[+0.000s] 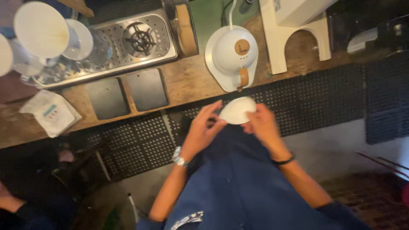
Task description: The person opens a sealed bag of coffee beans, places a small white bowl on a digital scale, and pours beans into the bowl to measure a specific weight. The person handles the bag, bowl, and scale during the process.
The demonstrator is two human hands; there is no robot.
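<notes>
Your left hand (200, 127) and right hand (262, 123) both pinch a white paper filter (237, 110), fingers closed on its edges, held just off the tabletop's (187, 83) near edge over the black floor mat (315, 102). A white pouch with a pale label (50, 113) lies at the near left edge. A white kettle (232, 53) stands just beyond the filter.

White paper filter (237, 110), matt, thin. Worn wood counter (187, 81), rough grain. Perforated steel drip tray (128, 42), shiny. Kettle (232, 53) matt white w/ wood knob. Black rubber mat (306, 102), dull.
</notes>
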